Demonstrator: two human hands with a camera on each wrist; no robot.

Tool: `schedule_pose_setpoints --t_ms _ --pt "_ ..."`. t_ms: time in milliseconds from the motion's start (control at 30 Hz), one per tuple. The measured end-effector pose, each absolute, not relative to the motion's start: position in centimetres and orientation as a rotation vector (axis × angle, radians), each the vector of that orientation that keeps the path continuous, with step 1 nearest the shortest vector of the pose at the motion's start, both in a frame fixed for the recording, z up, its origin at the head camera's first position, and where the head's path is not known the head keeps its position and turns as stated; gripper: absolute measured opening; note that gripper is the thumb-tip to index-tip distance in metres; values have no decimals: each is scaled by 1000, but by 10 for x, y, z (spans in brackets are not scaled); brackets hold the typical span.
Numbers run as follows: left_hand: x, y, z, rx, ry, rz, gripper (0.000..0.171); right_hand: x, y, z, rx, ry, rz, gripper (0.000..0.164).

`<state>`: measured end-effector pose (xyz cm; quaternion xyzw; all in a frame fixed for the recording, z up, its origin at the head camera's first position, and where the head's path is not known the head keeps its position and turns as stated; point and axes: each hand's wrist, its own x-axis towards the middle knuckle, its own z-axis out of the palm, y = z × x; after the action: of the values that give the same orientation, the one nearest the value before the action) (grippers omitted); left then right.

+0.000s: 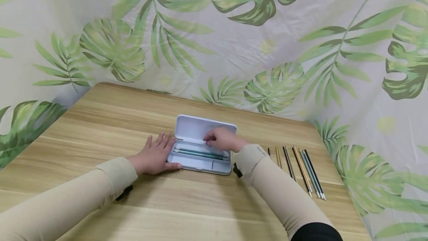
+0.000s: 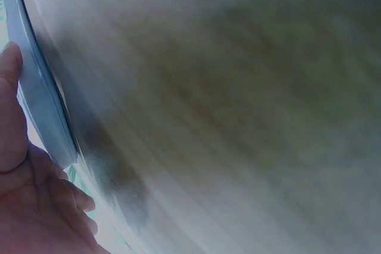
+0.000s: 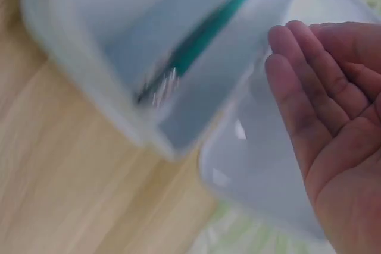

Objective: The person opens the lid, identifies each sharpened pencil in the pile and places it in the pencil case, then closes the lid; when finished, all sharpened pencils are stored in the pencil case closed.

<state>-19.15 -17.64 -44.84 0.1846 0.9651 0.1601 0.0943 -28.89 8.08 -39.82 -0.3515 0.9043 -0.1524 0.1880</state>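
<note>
"Set the clock on that flat, pale blue-grey case with rounded corners (image 1: 192,163), twelve pointing away from the person. What's nearest us?"

"Two long beige sleeves (image 1: 284,189), one coming in from seven o'clock, the other from five, above a tabletop of light-brown wood grain (image 1: 167,211)."

"Then what?"

"A row of slim pencils, black, grey and orange-tan (image 1: 303,170), lying side by side between three and four o'clock, well apart from the case."

"And the left hand (image 1: 153,157)?"

"At nine o'clock, resting with its fingers spread, the thumb touching the case's near left corner."

"The case is open, I see."

"Yes, flat on the wood; whether it's plastic or metal I can't tell. Dark-green slim pencils (image 1: 200,154) lie lengthwise in its middle channel, ends toward nine and three. A divider splits the front strip near its four o'clock end."

"The right hand (image 1: 221,138)?"

"Over the tray at two o'clock. From the wrist its fingers look gently bent, close together; I can't tell whether the thumb meets them."

"Farther off?"

"The pale lid (image 1: 188,126) leans back at twelve, and beyond the table hangs whitish cloth printed with green leaves (image 1: 234,47)."
</note>
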Motion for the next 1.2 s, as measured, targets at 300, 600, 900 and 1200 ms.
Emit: schedule_pose_setpoints --t_ms 300,600,900,1200 --pt "-194 -180 -457 562 2869 482 109 -290 146 -382 -864 2507 -719 26" --pt "-195 -180 -459 564 2862 510 111 -285 218 -374 -657 2528 -924 39" --pt "-193 -177 -447 546 2852 478 105 -278 288 -380 -360 2689 -1289 42" --pt "-193 -178 -452 548 2853 492 106 -262 359 -423 160 2849 -1407 43"
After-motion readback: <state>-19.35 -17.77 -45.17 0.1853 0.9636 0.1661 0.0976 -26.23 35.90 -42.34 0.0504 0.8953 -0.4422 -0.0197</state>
